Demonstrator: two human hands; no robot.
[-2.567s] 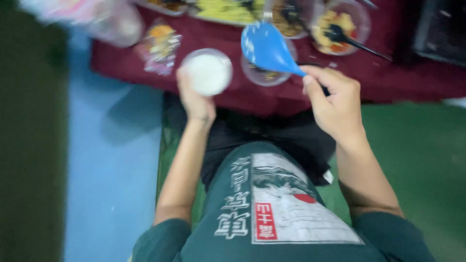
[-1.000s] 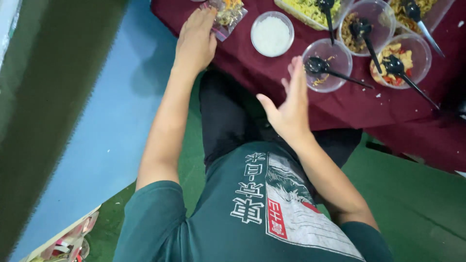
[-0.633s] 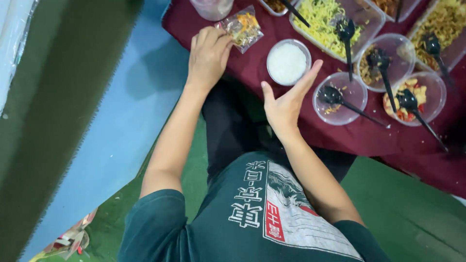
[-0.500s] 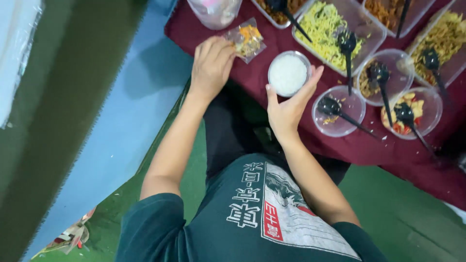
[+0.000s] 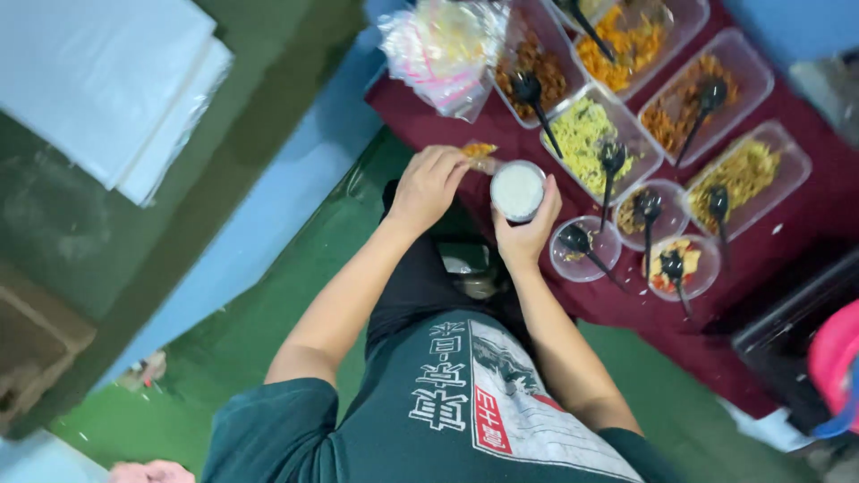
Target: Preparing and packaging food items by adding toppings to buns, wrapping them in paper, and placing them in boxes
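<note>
Grip, right: right hand (image 5: pixel 526 234) cupped around a small round cup of white rice (image 5: pixel 517 190), fingers wrapping its side from below, cup upright at the near edge of the table (image 5: pixel 787 268). Grip, left: left hand (image 5: pixel 428 183) curled over a small clear packet with orange-yellow contents (image 5: pixel 479 154), fingertips pressing on it, just left of the cup; whether the packet is lifted cannot be told.

Table: covered in dark red cloth.

Near row, right of the cup: three round clear bowls, each with a black spoon; first bowl (image 5: pixel 583 250) nearly empty, second bowl (image 5: pixel 646 215) with brownish food, third bowl (image 5: pixel 680 266) with mixed red and yellow pieces.

Middle row: rectangular clear tray of pale yellow shredded food (image 5: pixel 586 134), black spoon in it; rectangular tray of yellow-brown food (image 5: pixel 747 174) to the right, spoon likewise.

Far row: tray of dark brown pieces (image 5: pixel 523 63); tray of orange food (image 5: pixel 626 40); tray of brown-orange food (image 5: pixel 702 94).

Far left of table: bundle of clear plastic bags (image 5: pixel 443 49).
</note>
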